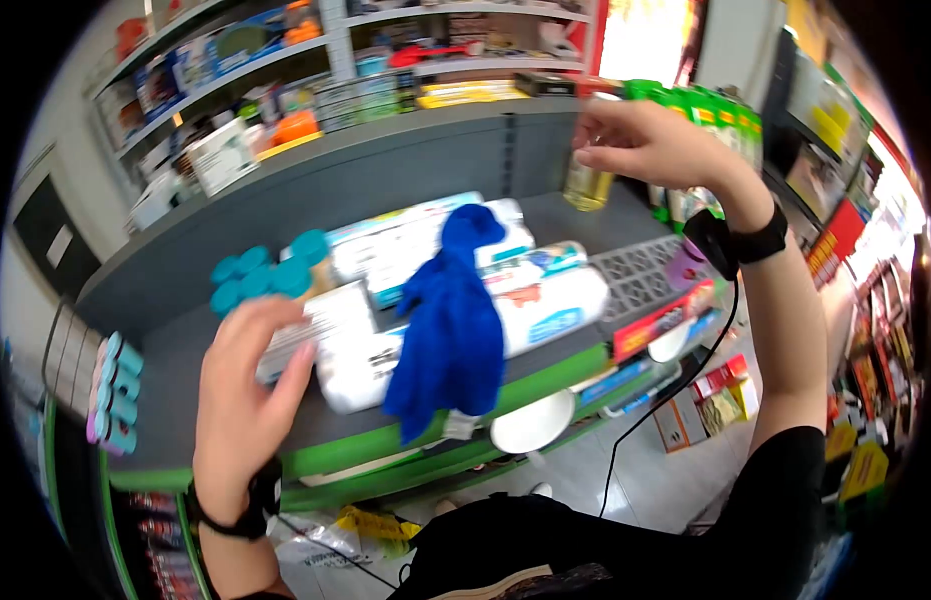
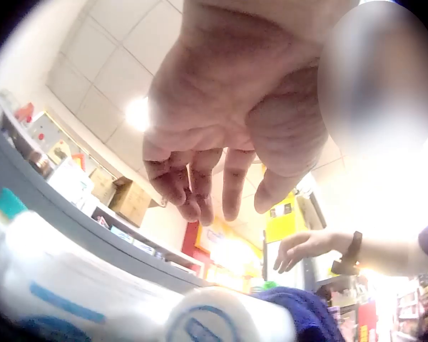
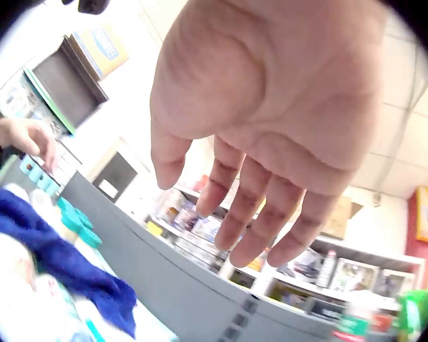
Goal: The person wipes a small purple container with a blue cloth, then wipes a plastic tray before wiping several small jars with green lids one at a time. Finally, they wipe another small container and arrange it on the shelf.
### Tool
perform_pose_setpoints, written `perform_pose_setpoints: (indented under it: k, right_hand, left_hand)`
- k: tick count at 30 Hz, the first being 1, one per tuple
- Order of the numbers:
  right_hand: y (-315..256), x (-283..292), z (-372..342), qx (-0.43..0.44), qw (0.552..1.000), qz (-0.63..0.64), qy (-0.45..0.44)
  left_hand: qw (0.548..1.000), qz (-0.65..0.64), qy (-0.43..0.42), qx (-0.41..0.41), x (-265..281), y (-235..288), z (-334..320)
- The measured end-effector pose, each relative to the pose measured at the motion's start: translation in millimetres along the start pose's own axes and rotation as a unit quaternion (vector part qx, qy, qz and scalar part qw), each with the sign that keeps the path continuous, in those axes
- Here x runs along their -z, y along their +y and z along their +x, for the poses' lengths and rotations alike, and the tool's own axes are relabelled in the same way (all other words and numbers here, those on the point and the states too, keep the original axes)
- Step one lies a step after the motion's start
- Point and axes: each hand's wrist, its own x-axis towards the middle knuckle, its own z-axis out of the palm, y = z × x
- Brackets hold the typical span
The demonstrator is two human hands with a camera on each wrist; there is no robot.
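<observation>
My left hand (image 1: 247, 385) is held over the shelf's left part, beside white plastic packs (image 1: 350, 365). In the left wrist view its palm (image 2: 221, 100) is bare and the fingers hang loosely bent. My right hand (image 1: 655, 150) is raised at the back right, overlapping a bottle of yellowish liquid (image 1: 587, 188) in the head view. The right wrist view shows that palm (image 3: 271, 92) with nothing in it, fingers relaxed, and a bottle with a green label (image 3: 353, 324) off to one side. A blue cloth (image 1: 450, 325) lies draped across the white packs between both hands.
Turquoise-lidded containers (image 1: 253, 275) stand at the shelf's back left. Green packages (image 1: 720, 120) and a grey perforated rack (image 1: 640, 275) are on the right. A grey back panel (image 1: 385, 165) rises behind the goods. The shelf's green front edge (image 1: 355, 450) faces me.
</observation>
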Motion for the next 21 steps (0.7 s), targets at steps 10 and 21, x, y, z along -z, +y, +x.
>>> perform_pose_setpoints:
  k: [10,21]
  right_hand:
    - [149,-37,-142,-0.152,0.988,0.003,-0.023]
    - [169,-56,-152,-0.134,0.980,0.139,0.052]
  left_hand:
    - [0.988,-0.088,-0.127,0.004,-54,71,7]
    - [0.962,-0.118,-0.214,-0.126,-125,153,34]
